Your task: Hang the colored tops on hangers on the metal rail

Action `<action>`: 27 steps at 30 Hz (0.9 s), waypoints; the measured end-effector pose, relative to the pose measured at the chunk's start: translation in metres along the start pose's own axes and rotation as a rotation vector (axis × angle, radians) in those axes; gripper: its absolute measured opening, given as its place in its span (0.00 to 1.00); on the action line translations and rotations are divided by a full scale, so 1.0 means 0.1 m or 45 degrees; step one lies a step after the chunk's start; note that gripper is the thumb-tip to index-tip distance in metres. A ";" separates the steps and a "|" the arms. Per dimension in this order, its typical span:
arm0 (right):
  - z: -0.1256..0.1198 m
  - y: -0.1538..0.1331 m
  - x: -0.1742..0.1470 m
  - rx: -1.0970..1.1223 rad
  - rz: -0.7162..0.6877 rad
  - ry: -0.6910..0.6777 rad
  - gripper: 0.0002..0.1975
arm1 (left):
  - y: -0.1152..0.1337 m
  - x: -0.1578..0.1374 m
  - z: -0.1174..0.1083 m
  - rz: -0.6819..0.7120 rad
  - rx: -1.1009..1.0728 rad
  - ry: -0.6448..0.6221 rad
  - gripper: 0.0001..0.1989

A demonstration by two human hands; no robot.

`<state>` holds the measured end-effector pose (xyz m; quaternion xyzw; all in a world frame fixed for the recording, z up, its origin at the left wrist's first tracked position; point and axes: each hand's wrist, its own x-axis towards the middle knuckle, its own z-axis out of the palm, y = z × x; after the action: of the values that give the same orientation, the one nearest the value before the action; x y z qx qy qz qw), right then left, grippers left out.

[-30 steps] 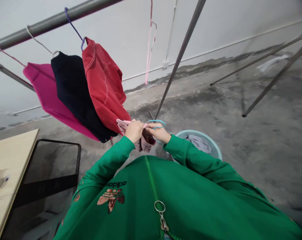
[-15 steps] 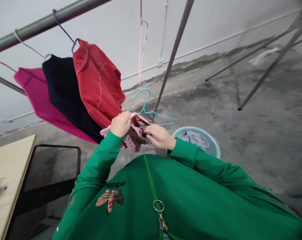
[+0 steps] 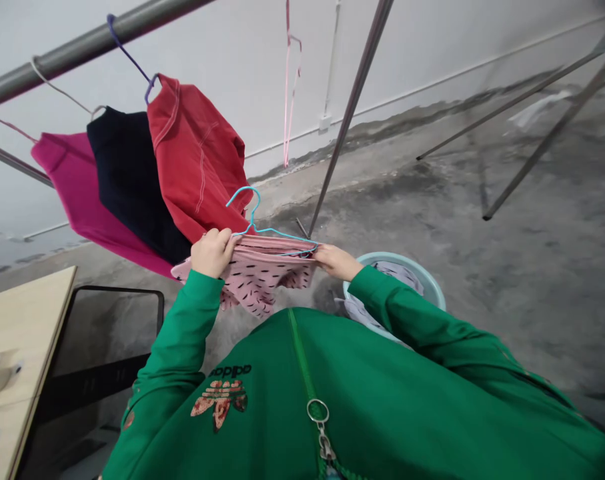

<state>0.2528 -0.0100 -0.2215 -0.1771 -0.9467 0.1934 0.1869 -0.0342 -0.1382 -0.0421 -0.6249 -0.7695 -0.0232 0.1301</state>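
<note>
A pink garment with black dashes (image 3: pixel 262 273) is stretched between my two hands in front of my body. My left hand (image 3: pixel 213 253) is closed on its left edge, together with the left part of a light-blue hanger (image 3: pixel 282 235). The hanger's hook points up, and its right end lies at the garment's opening. At that right end my right hand (image 3: pixel 338 261) pinches the edge of the cloth. The fingertips of the right hand are partly hidden by the fabric.
Red (image 3: pixel 197 153), black (image 3: pixel 125 173) and magenta (image 3: pixel 77 173) garments hang from a metal rail (image 3: pixel 97 43) at left. A light-blue basin (image 3: pixel 435 290) holding grey cloth stands on the floor at right. A slanting pole (image 3: pixel 349 117) rises behind the hanger. A wooden board (image 3: pixel 27 320) is at lower left.
The garment has gone from bunched to pulled wide. My left hand moved left with the hanger, and my right hand moved slightly right to the hanger's right end.
</note>
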 end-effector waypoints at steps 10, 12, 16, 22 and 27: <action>-0.55 -0.38 0.08 0.096 -0.333 0.491 0.18 | -0.07 -0.12 0.18 -0.016 -0.036 0.257 0.20; -0.64 -0.37 0.08 0.009 -0.169 0.577 0.26 | -0.11 -0.11 0.13 0.000 -0.103 0.394 0.22; -0.71 -0.21 0.18 -0.072 0.031 0.463 0.29 | -0.08 -0.07 0.03 0.064 -0.110 0.517 0.23; -0.75 -0.16 0.39 -0.229 -0.116 0.545 0.13 | -0.01 -0.01 -0.04 0.150 -0.118 0.574 0.25; -0.88 -0.39 0.55 -0.505 -0.250 0.655 0.12 | 0.02 0.01 0.02 0.211 -0.318 0.522 0.26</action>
<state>0.2320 0.0054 -0.1139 -0.1609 -0.9003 -0.0646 0.3993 -0.0330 -0.1366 -0.0444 -0.6792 -0.6643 -0.2338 0.2066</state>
